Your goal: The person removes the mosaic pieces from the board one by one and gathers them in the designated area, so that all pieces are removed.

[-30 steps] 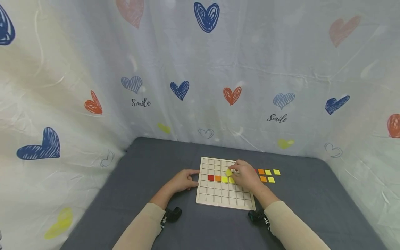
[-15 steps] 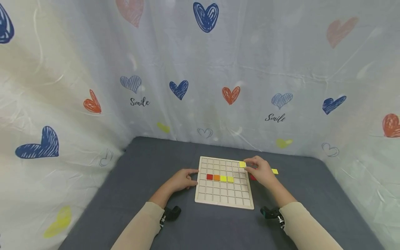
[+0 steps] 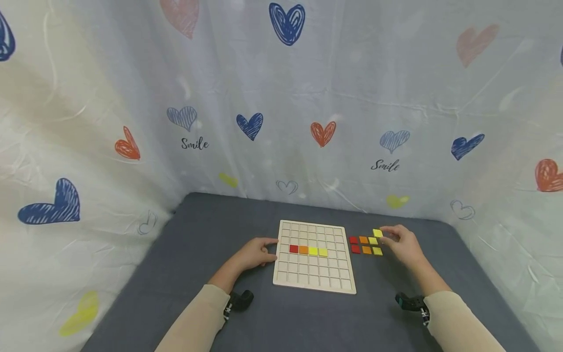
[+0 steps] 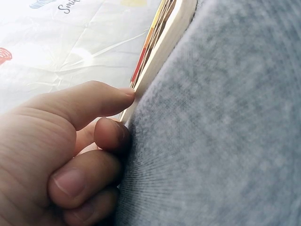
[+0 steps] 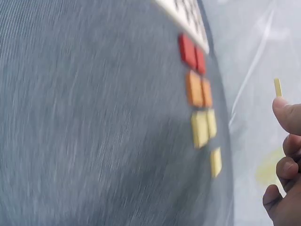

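Note:
A wooden grid board [image 3: 303,280] lies on the table, with a red tile [image 3: 293,249], an orange tile [image 3: 303,250] and two yellow tiles in one row. My left hand [image 3: 255,253] rests at its left edge. Index finger and thumb touch that edge at separate spots, while the other fingers curl below in the left wrist view. To the right of the board, my right hand [image 3: 402,246] pinches a yellow tile [image 5: 277,87] between thumb and finger, raised above the table. A loose yellow tile [image 5: 216,162] lies below it, hidden behind the hand in the head view.
Right of the board, red tiles [image 3: 355,249], orange tiles [image 3: 367,250] and yellow tiles [image 3: 377,251] lie in two short rows on the dark grey table [image 3: 281,318]. A white curtain [image 3: 246,166] printed with hearts hangs behind and beside the table.
My right hand has carried the yellow tile from over the board to the right, past the loose tiles, bringing their two rows into view. My left hand stays at the board's edge.

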`<state>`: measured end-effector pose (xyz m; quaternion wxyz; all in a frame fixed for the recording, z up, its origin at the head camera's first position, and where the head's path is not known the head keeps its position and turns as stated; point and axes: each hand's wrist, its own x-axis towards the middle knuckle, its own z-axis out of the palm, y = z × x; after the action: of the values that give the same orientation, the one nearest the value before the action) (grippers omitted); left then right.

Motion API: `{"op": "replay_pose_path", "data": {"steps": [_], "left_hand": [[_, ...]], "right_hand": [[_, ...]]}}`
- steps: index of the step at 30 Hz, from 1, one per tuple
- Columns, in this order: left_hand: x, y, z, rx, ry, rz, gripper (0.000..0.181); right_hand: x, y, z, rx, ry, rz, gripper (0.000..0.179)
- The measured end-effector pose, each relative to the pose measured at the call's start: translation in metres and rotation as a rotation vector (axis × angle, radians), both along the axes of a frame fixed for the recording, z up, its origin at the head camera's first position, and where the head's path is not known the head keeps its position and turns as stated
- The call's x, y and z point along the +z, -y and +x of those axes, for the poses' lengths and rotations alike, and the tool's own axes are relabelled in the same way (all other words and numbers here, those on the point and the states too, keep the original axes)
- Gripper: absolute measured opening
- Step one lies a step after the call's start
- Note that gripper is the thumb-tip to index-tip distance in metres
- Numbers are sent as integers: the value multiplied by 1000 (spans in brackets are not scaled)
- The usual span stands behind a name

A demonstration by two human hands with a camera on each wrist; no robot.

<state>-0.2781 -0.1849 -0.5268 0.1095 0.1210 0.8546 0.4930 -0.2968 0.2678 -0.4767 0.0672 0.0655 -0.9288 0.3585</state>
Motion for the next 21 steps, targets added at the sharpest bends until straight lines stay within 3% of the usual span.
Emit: {"op": "replay_pose_path", "data": {"steps": [10,14,21], "left_hand": [[-1,2,-1,-12,0,-6,58],[-1,3,-3,-15,-2,4,58],[-2,1,-3,-15,9,4,58]], "right_hand": [[-26,-31,0,-97,169,100,38],[-33,-34,-3,-120,199,104,37],[-29,-35,1,-144,240,25,47]]}}
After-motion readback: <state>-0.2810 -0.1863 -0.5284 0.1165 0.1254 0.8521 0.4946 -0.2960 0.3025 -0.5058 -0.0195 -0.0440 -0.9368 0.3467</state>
